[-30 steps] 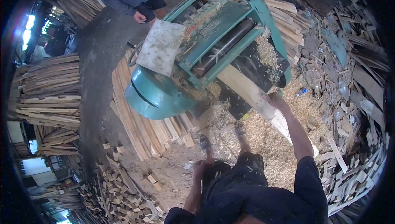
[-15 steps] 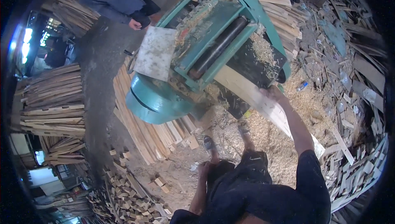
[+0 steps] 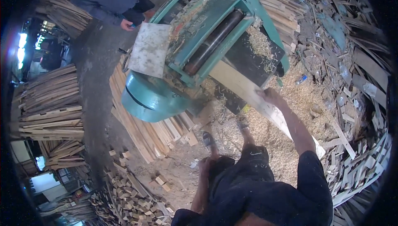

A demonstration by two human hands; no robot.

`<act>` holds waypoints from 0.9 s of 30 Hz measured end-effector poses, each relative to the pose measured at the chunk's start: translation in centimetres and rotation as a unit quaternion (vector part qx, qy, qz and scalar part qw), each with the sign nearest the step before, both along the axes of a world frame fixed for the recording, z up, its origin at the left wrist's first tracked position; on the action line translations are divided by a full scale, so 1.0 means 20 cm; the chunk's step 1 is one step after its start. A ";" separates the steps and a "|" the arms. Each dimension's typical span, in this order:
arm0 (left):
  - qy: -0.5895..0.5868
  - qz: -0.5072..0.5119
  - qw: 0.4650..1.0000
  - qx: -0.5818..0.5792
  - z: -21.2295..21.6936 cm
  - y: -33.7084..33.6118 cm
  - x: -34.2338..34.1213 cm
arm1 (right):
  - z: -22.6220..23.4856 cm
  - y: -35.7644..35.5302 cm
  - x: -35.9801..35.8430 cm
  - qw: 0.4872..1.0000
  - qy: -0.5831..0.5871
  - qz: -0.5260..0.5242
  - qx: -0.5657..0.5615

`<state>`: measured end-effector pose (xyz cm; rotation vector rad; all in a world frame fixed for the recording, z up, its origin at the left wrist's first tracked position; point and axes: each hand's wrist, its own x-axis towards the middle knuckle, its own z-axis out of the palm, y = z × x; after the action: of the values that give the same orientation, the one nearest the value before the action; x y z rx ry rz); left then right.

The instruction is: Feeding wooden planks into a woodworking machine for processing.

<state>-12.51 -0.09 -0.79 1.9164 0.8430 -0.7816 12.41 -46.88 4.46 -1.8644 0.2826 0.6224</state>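
A long pale wooden board (image 3: 237,81) slants out of a green thickness planer (image 3: 215,35), past the machine's dark table, toward the lower right. My right hand (image 3: 273,98) is closed over the board's upper edge, a little outside the table, with the arm stretched out. By my left knee hangs my left hand (image 3: 204,164), against the dark trousers; its fingers are too hidden to make out. A dark roller (image 3: 215,41) lies across the planer, above the board's inner end. Wood shavings (image 3: 262,45) lie heaped on the table.
Sawdust (image 3: 286,143) covers the ground under the board. Stacked planks (image 3: 141,122) lie beside the planer; small wood blocks (image 3: 137,197) are piled lower left. Offcuts (image 3: 365,172) crowd the right side. Another person (image 3: 110,2) stands beyond the machine, a small bluish thing in hand.
The planer appears shifted slightly left and upward in view. My right hand and the board have come a little farther out from the machine. The left hand stays by the knee.
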 end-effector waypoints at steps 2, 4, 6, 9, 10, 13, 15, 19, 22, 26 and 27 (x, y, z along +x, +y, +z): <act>-0.032 0.010 0.999 0.002 0.00 0.00 -0.01 | 0.00 0.05 -0.01 0.984 -0.053 0.023 -0.167; -0.048 0.014 0.999 0.006 0.00 0.01 -0.01 | -0.01 0.05 -0.05 0.986 -0.048 0.020 -0.157; -0.030 0.021 0.999 -0.006 0.02 0.02 -0.04 | -0.04 0.04 -0.10 0.985 -0.004 0.014 -0.171; -0.023 -0.017 1.000 0.010 0.03 0.06 -0.05 | -0.11 0.01 -0.15 0.993 -0.041 -0.006 -0.112; -0.046 -0.011 0.999 0.008 0.04 0.06 -0.05 | -0.14 0.00 -0.16 0.989 -0.045 0.008 -0.140; -0.065 0.021 0.998 0.002 0.07 0.05 -0.05 | -0.21 0.01 -0.22 0.982 -0.087 0.003 -0.166; -0.054 0.035 0.998 -0.026 0.09 0.03 -0.05 | -0.22 0.00 -0.24 0.978 -0.128 -0.016 -0.164; -0.051 0.035 0.998 -0.025 0.10 0.02 -0.03 | -0.17 -0.04 -0.29 0.985 -0.041 -0.007 -0.170; -0.045 -0.002 0.998 -0.032 0.08 0.04 0.00 | -0.11 -0.03 -0.32 0.988 -0.043 -0.024 -0.149; -0.049 -0.006 0.999 0.010 0.07 0.03 0.04 | -0.05 -0.05 -0.37 0.990 -0.024 -0.027 -0.137; -0.030 -0.008 0.999 0.019 0.08 0.03 0.05 | -0.04 -0.05 -0.39 0.989 -0.018 -0.042 -0.137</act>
<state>-11.51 0.47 0.78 1.9722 0.8118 -0.7173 4.60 -47.85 3.62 -2.1130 0.4379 0.5112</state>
